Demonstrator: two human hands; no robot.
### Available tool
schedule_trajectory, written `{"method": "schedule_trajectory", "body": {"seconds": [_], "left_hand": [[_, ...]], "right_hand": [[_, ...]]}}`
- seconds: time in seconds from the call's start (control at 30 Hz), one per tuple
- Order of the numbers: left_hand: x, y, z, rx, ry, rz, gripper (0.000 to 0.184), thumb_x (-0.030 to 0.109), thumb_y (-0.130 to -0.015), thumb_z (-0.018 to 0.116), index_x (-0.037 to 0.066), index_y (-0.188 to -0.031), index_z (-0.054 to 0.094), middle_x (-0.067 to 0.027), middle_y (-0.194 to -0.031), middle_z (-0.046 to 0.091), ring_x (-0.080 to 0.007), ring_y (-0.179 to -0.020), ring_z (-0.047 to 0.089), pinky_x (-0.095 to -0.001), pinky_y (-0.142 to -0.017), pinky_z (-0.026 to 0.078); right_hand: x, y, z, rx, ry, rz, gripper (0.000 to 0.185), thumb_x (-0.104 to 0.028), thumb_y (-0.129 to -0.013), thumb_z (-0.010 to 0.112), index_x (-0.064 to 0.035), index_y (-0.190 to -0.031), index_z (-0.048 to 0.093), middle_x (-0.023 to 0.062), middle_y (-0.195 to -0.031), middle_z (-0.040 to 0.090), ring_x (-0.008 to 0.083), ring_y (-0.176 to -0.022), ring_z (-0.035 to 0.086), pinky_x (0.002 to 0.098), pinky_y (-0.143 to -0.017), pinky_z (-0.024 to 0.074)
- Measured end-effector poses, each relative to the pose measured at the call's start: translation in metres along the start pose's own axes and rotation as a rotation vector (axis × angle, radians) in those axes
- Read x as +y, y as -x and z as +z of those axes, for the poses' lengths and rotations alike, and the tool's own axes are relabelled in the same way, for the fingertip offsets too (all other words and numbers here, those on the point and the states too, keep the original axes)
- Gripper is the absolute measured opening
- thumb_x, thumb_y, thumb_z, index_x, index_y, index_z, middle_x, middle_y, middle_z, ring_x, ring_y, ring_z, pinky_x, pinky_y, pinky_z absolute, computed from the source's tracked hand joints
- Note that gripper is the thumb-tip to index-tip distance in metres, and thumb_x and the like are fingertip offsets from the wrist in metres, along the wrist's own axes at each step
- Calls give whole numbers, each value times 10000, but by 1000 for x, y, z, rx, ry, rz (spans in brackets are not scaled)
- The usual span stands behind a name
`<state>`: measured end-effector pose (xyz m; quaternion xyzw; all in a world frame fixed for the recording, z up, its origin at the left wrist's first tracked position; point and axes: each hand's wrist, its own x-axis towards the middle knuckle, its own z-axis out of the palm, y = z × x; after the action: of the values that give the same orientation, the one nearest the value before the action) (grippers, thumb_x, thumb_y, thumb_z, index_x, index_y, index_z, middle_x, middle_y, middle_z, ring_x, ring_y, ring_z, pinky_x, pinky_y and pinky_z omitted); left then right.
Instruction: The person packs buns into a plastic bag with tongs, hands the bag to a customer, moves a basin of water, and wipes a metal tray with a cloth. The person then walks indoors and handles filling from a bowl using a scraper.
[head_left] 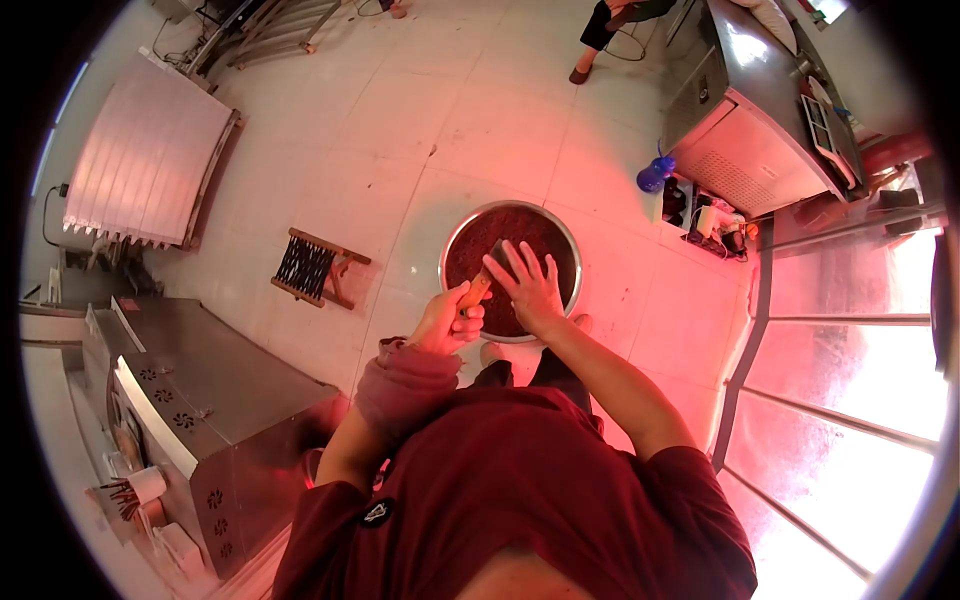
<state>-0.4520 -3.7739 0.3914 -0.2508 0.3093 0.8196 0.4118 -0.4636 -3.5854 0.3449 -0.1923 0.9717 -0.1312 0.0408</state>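
Note:
My left hand (450, 318) is closed round the wooden handle (475, 291) of a tool with a dark, flat-looking head (497, 257). I cannot tell whether it is a scraper or a knife. Against that head lies my right hand (535, 292), its fingers stretched out and spread. Both hands are above a round metal basin (576, 262) on the floor, which holds a dark red, crumbly-looking mass (475, 235). A pinkish cloth (405, 385) is bunched round my left forearm. The tool's edge is partly hidden by my right fingers.
A folding stool (310, 270) stands left of the basin. Steel equipment (240, 400) is at lower left, a steel counter (740, 140) at upper right. A blue bottle (655, 175) and a box of items (710, 220) sit beside the counter. Another person's leg (592, 45) shows at the top.

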Motion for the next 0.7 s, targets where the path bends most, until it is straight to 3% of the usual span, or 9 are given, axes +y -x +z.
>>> {"method": "schedule_trajectory", "body": {"seconds": [0.07, 0.17, 0.2, 0.3, 0.33, 0.43, 0.47, 0.57, 0.7], "left_hand": [[-4, 3, -2, -15, -20, 8, 389, 358, -974, 371, 22, -1120, 499, 28, -648, 389, -45, -422, 258, -201, -416, 231], [-3, 7, 3, 40, -187, 81, 343, 356, -964, 402, 59, -1102, 502, 13, -632, 417, -54, -427, 288, -214, -410, 244], [-5, 10, 8, 72, -257, 116, 323, 355, -960, 415, 76, -1097, 503, 6, -623, 430, -57, -430, 304, -219, -408, 250], [-15, 17, 19, 190, -761, 286, 288, 336, -965, 416, 82, -1043, 529, -7, -580, 451, -69, -432, 364, -247, -396, 304], [-27, 14, 19, 241, -1098, 557, 252, 302, -954, 452, 72, -1005, 541, -57, -553, 508, -161, -415, 478, -322, -390, 371], [-47, 17, 27, 259, -1551, 1087, 212, 274, -928, 495, 81, -1005, 536, -119, -603, 564, -289, -460, 554, -397, -411, 415], [-51, 19, 25, 325, -1706, 1049, 184, 255, -902, 530, 99, -999, 530, -150, -647, 588, -368, -530, 571, -450, -435, 435], [-50, 26, 30, 430, -1822, 981, 178, 259, -910, 516, 95, -979, 511, -144, -632, 588, -366, -522, 573, -456, -438, 439], [-51, 22, 33, 520, -1834, 964, 190, 268, -918, 501, 80, -924, 480, -152, -618, 585, -377, -510, 563, -466, -434, 435]], "right_hand": [[20, -6, 7, -44, 85, 118, 805, -90, -786, 580, -346, -1443, 191, 70, -1510, 169, 293, -1375, 200, 584, -1058, 192], [65, -18, 46, -22, -714, 372, 803, -220, -822, 633, -285, -1463, 155, 78, -1504, 203, 280, -1373, 210, 569, -1057, 199], [74, -20, 44, -100, -1418, 473, 850, -503, -844, 583, -163, -1471, 120, 88, -1502, 217, 276, -1377, 200, 555, -1060, 196], [65, -11, 19, -97, -2358, 614, 943, -690, -831, 410, -50, -1454, 107, 99, -1505, 202, 257, -1380, 197, 547, -1065, 192], [59, -10, 18, -87, -2403, 530, 1045, -797, -760, 297, -33, -1448, 108, 108, -1504, 198, 247, -1382, 197, 545, -1067, 191], [37, -6, 7, -33, -2701, 457, 1059, -805, -748, 296, -31, -1447, 109, 100, -1506, 195, 238, -1387, 186, 541, -1068, 198], [34, -7, 10, -42, -2701, 388, 1082, -822, -731, 276, -35, -1451, 90, 82, -1512, 185, 238, -1391, 176, 534, -1068, 207], [25, -9, 0, 38, -2589, 387, 1082, -823, -726, 300, -43, -1451, 108, 82, -1498, 221, 256, -1381, 206, 555, -1057, 233], [26, -12, -8, -93, -2512, 349, 1101, -833, -719, 284, -48, -1457, 60, 74, -1522, 145, 250, -1393, 162, 540, -1055, 232]]}}
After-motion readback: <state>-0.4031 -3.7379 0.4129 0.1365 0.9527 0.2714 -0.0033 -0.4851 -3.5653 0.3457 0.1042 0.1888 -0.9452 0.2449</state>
